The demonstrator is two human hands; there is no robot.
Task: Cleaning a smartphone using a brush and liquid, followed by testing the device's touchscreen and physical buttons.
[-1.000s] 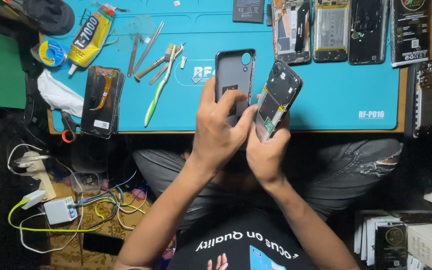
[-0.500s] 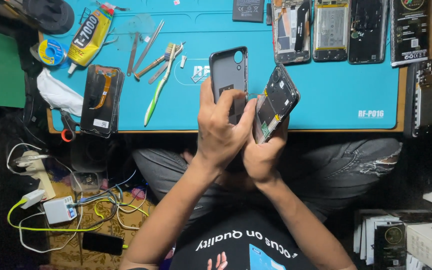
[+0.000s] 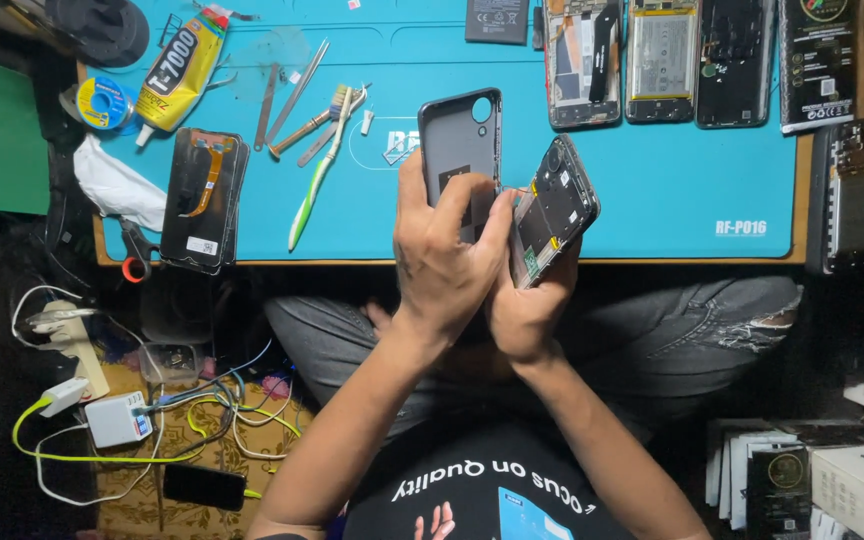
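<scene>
A glue tube [image 3: 180,68], toothbrush [image 3: 318,172] and tweezers [image 3: 297,92] lie on the blue mat [image 3: 672,200].

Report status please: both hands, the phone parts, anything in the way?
Left hand grips grey back cover. Right hand holds opened phone body, tilted. Both above blue mat; nothing between them.

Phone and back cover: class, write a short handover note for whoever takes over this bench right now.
Left hand: grip on the grey back cover, held upright above the blue mat.
Right hand: grip on the opened phone body, tilted, inner side showing.
Done: cover is off the phone; the two sit side by side, edges close.
Left: cover and body not joined.
Nearby on the mat: a loose screen panel, tweezers, a toothbrush, a glue tube.
</scene>
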